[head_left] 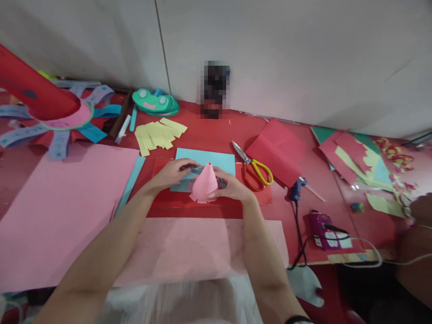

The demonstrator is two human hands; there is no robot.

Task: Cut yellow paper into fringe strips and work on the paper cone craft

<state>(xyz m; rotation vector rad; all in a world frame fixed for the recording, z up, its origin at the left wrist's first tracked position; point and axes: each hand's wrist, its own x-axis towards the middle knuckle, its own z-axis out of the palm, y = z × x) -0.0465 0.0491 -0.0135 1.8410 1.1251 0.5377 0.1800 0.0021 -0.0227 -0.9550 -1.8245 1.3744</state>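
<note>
A pink paper cone (205,181) with a small red tip and cut tabs round its base stands over a light blue sheet (209,156). My right hand (231,185) is closed round the cone's right side, its thumb low on the front and the fingers partly behind. Just left of the cone, my left hand (177,173) has bent fingers pinched over the blue sheet; whatever is between them is blurred. Below lies a red sheet (165,200). Scissors (251,164) with yellow and red handles rest right of my right hand, blades half apart.
Right are red paper (278,150), a blue glue gun (297,189) with a cord and a purple box (324,230). Left stand yellow strips (158,135), green frog cutouts (155,102), pink card (81,189) and a red paper tube (37,85). Another person's arm (416,243) shows far right.
</note>
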